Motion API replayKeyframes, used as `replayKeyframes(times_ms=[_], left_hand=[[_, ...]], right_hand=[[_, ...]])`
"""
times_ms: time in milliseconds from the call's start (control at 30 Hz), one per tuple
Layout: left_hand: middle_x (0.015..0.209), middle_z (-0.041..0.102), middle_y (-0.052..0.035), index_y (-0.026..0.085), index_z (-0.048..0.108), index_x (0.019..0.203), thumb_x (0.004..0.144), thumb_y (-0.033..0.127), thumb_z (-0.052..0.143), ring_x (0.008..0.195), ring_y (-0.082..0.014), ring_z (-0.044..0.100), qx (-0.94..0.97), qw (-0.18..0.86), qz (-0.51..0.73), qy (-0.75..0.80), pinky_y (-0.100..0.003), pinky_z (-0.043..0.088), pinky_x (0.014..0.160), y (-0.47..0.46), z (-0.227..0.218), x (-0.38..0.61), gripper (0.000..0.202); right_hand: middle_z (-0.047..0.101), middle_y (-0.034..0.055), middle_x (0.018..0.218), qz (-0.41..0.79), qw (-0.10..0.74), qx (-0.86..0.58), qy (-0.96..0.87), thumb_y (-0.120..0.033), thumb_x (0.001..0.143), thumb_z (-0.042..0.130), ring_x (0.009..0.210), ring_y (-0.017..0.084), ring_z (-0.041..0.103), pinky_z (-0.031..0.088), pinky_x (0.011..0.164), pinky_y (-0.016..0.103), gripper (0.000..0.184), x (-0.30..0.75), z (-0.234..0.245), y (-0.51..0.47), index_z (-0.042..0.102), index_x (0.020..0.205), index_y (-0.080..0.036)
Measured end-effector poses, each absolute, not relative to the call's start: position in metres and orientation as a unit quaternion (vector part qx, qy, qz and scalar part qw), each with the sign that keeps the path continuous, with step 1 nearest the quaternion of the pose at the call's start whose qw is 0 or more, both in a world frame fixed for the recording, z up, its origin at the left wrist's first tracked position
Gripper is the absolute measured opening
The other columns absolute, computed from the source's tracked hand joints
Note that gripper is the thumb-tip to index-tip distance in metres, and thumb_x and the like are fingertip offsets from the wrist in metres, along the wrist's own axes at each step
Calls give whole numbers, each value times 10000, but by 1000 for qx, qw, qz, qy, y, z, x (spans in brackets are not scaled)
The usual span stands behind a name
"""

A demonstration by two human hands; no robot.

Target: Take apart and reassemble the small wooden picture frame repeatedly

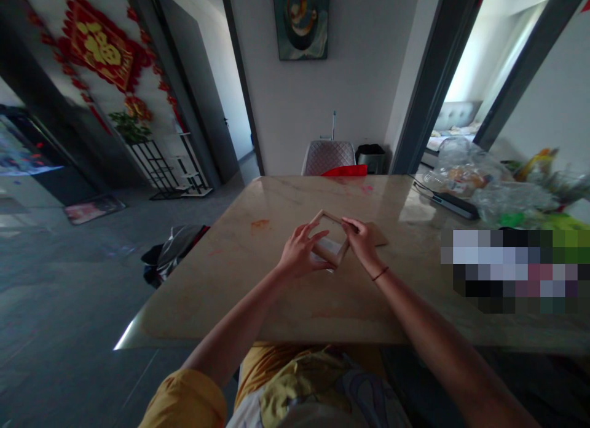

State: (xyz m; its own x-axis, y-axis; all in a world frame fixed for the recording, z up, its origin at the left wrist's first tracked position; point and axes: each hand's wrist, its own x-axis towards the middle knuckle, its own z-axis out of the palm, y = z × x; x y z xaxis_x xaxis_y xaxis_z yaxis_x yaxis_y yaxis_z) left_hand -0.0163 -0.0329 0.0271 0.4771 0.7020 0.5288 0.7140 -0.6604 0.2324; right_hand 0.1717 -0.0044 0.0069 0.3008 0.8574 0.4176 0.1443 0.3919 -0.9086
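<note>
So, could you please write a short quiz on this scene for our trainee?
1. True or false: the left hand and the right hand both touch the frame.

2. Multiple choice: the flat brown piece on the table lies nearest to
(a) the left hand
(b) the right hand
(c) the chair

3. Fill in the blank: seen from the person, the chair stands beyond the ____ edge of the table.

Key: 1. True. 2. (b). 3. far.
</note>
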Motion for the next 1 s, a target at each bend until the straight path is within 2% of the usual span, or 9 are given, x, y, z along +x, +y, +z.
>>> replayKeyframes(times_ms=[200,333,400,500,633,733,867,1000], left_hand=[[1226,601,-89,246,606,1154,587,591,745,1114,-248,562,-845,-11,-333,-418,-385,429,970,-28,30,-24,679],[1182,633,-83,241,615,1121,624,539,747,1068,-242,593,-845,9,-318,-429,-365,442,938,-27,31,-27,595],[1113,665,-70,236,621,1098,688,465,721,990,-223,624,-841,11,-300,-450,-325,463,871,-26,31,-28,480],[898,703,-44,226,637,1041,771,351,634,791,-191,648,-805,1,-284,-521,-267,460,710,-25,32,-29,297],[690,661,-24,196,644,906,830,385,506,610,-158,594,-746,-36,-314,-586,-226,387,570,-23,33,-30,245],[637,637,-21,189,632,818,852,432,447,569,-142,560,-727,-76,-346,-588,-215,354,545,-23,34,-29,308],[598,585,-7,196,627,793,843,459,442,557,-144,531,-710,-94,-360,-598,-227,324,541,-23,36,-28,326],[570,500,16,202,584,722,836,482,441,550,-136,486,-673,-75,-374,-634,-230,280,533,-23,38,-27,334]], right_hand=[[697,76,982,336,649,-455,-509,-376,729,590,1019,226,592,391,986,409,192,174,7,3,680,799,-221],[677,73,1009,363,646,-443,-505,-335,724,607,1047,214,570,389,989,392,155,173,6,2,669,811,-223],[668,65,997,400,649,-431,-482,-332,719,609,1019,209,581,429,936,373,169,170,4,2,661,835,-220],[653,28,915,475,646,-408,-437,-361,722,598,883,183,617,486,803,323,229,164,3,2,642,897,-220],[636,-24,823,523,642,-370,-421,-357,708,620,765,137,621,493,759,283,306,161,7,-1,626,984,-224],[645,-30,820,535,639,-359,-419,-335,713,617,772,133,628,496,775,285,324,161,12,-4,619,1019,-231],[665,-23,819,533,635,-361,-426,-335,717,621,797,146,641,501,793,303,336,162,10,-1,618,1041,-242],[685,22,839,492,603,-430,-458,-372,719,601,828,189,652,500,797,356,262,166,-7,12,647,927,-219]])
